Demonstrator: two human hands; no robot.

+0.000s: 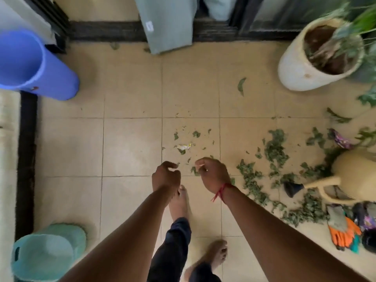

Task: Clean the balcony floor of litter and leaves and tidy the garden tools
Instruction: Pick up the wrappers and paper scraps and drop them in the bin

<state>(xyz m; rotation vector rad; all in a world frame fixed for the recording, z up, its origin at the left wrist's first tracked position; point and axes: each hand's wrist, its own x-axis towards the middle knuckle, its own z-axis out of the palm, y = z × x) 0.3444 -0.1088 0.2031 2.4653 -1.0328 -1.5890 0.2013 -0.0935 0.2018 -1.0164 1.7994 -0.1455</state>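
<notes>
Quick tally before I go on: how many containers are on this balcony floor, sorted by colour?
Blue: 1, the tall bin at upper left.
Teal: 1, the bucket at lower left.
White: 1, the plant pot at upper right.
Cream: 1, the watering can at right.
Total: 4.

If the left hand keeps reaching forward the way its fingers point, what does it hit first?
Probably the crumpled white wrapper lying among small leaf scraps, just ahead of the left hand. Only tiny leaf bits lie between; depth from this overhead view is uncertain.
</notes>
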